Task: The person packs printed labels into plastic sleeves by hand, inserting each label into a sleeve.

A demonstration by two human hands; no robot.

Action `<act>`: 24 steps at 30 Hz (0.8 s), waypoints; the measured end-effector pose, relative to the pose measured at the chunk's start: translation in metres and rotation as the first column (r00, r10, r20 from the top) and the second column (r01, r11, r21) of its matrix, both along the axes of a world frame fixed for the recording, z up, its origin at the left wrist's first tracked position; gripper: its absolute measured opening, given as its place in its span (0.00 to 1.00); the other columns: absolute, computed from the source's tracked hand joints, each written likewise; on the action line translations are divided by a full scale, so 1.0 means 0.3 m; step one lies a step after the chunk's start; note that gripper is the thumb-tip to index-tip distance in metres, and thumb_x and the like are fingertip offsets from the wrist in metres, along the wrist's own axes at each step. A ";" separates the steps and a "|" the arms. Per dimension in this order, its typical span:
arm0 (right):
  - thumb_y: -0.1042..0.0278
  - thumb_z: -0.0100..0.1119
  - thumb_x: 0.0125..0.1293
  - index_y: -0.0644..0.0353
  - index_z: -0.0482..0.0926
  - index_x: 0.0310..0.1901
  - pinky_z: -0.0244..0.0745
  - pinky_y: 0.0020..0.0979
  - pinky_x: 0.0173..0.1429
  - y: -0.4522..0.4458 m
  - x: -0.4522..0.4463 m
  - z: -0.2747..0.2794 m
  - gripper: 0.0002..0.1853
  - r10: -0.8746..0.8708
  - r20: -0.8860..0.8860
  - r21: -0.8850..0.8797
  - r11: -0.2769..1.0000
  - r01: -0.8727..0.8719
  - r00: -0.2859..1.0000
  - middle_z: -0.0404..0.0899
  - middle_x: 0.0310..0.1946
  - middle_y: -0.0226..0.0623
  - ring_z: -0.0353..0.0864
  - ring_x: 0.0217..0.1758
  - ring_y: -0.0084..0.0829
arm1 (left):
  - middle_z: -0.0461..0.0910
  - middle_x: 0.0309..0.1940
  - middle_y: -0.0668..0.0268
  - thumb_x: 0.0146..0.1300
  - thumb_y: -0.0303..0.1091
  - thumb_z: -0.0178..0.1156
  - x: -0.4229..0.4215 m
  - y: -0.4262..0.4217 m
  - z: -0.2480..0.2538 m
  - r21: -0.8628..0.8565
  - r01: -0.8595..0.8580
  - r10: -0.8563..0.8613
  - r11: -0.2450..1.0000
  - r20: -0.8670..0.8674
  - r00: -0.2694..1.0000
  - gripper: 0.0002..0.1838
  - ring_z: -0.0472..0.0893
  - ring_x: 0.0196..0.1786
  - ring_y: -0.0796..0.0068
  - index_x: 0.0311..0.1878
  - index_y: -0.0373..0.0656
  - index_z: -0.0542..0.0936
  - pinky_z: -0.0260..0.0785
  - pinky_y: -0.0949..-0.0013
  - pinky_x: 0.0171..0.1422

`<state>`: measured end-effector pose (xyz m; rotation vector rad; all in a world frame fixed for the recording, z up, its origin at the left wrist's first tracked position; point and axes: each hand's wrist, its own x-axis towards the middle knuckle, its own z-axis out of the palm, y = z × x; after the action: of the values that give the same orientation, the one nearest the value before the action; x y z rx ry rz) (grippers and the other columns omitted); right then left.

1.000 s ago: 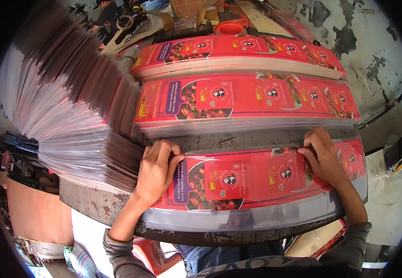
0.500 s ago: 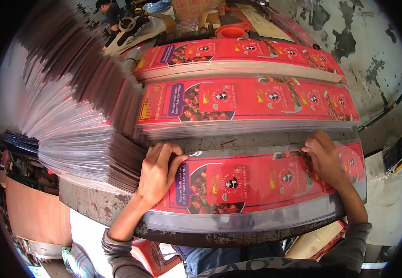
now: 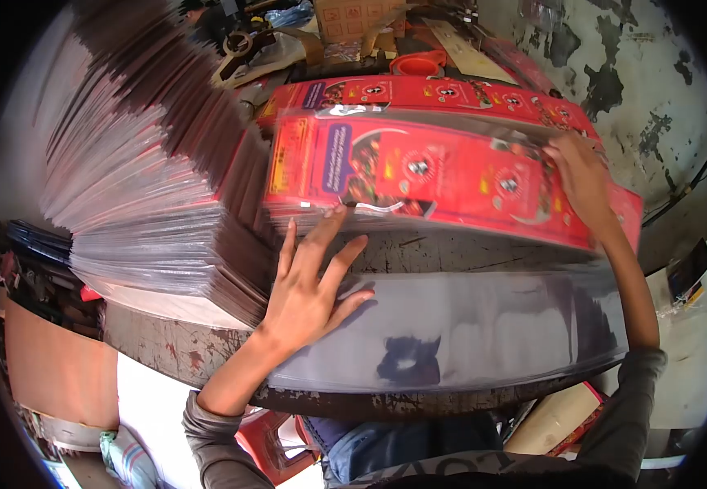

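Observation:
A long red printed strip [image 3: 455, 175], with pictures of food and a panda logo, hangs tilted and slightly blurred over the middle stack. Its far right part is pinched by my right hand [image 3: 579, 175], whose thumb is mostly hidden. My left hand [image 3: 308, 289] has its fingers spread and holds nothing. One of its fingertips reaches the strip's near left edge; I cannot tell whether it touches. Below that hand lies a stack of clear plastic sheets [image 3: 500, 318] along the table's near edge, with glossy reflections.
Another red printed stack [image 3: 418, 88] lies at the back. To the left rises a tall fanned pile of plastic-covered sheets [image 3: 149, 204]. A red plastic ring-shaped item [image 3: 418, 63] and a cardboard box [image 3: 359, 20] are behind. The scratched dark table [image 3: 435, 257] shows between stacks.
The red strip has moved off the clear sheets, away from me onto the middle stack, with my right hand. My left hand has let go of its left end and spread its fingers.

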<state>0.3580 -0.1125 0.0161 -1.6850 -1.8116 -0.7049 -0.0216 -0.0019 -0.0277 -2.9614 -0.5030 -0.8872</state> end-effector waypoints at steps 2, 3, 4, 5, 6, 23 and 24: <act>0.75 0.53 0.62 0.64 0.71 0.41 0.67 0.41 0.45 0.103 0.021 -0.005 0.07 0.003 0.025 -0.121 0.993 0.000 1.000 0.73 0.34 0.46 0.72 0.37 0.48 | 0.61 0.65 0.50 0.56 0.47 0.63 0.002 0.005 -0.010 0.016 -0.014 0.015 1.000 -0.056 0.998 0.34 0.61 0.69 0.54 0.61 0.38 0.66 0.45 0.40 0.71; 0.75 0.53 0.62 0.64 0.71 0.41 0.67 0.41 0.45 0.139 0.019 -0.009 0.07 0.009 0.021 -0.113 0.994 -0.006 1.000 0.73 0.34 0.46 0.72 0.37 0.48 | 0.61 0.65 0.51 0.56 0.46 0.63 0.002 0.010 -0.015 -0.014 -0.056 0.055 0.998 -0.055 0.997 0.34 0.60 0.69 0.54 0.61 0.38 0.66 0.44 0.40 0.71; 0.74 0.54 0.62 0.64 0.70 0.43 0.67 0.41 0.47 0.169 0.016 -0.013 0.09 0.027 0.029 -0.103 0.994 -0.024 0.999 0.73 0.35 0.46 0.73 0.39 0.48 | 0.62 0.65 0.53 0.57 0.46 0.62 -0.001 0.013 -0.014 -0.045 -0.097 0.094 0.994 -0.056 0.994 0.33 0.60 0.70 0.55 0.62 0.38 0.65 0.43 0.39 0.71; 0.72 0.54 0.63 0.63 0.70 0.46 0.67 0.42 0.49 0.190 0.004 -0.015 0.11 0.044 0.038 -0.095 0.995 -0.040 0.998 0.74 0.36 0.47 0.74 0.42 0.49 | 0.62 0.65 0.53 0.57 0.46 0.62 -0.005 0.014 -0.011 -0.040 -0.101 0.098 0.994 -0.059 0.993 0.33 0.60 0.70 0.55 0.62 0.38 0.65 0.43 0.39 0.71; 0.72 0.54 0.63 0.63 0.70 0.46 0.67 0.42 0.49 0.197 -0.038 -0.007 0.11 0.047 0.038 -0.093 0.995 -0.043 0.998 0.74 0.36 0.47 0.74 0.42 0.49 | 0.63 0.65 0.52 0.56 0.43 0.63 -0.005 0.014 -0.010 -0.024 -0.103 0.101 0.994 -0.050 0.994 0.33 0.61 0.68 0.54 0.61 0.37 0.66 0.46 0.42 0.71; 0.36 0.43 0.65 0.49 0.58 0.68 0.43 0.52 0.74 0.311 -0.396 -0.017 0.36 0.346 -0.023 -0.450 0.834 -0.319 0.938 0.50 0.71 0.41 0.50 0.74 0.40 | 0.67 0.53 0.57 0.50 0.31 0.66 -0.001 0.007 -0.009 -0.019 -0.160 0.161 0.987 0.043 0.986 0.31 0.69 0.52 0.57 0.59 0.39 0.67 0.59 0.56 0.56; 0.34 0.42 0.65 0.52 0.62 0.66 0.47 0.53 0.72 0.330 -0.383 0.012 0.36 0.386 -0.081 -0.361 0.848 -0.388 0.919 0.54 0.70 0.45 0.55 0.72 0.43 | 0.67 0.53 0.57 0.50 0.31 0.66 -0.001 0.007 -0.008 -0.020 -0.159 0.160 0.987 0.041 0.986 0.31 0.69 0.53 0.57 0.59 0.39 0.67 0.59 0.56 0.56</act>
<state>0.2430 -0.0136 0.0196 -1.4546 -2.2987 -0.1876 -0.0220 0.0002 -0.0302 -2.8712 -0.7406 -0.9352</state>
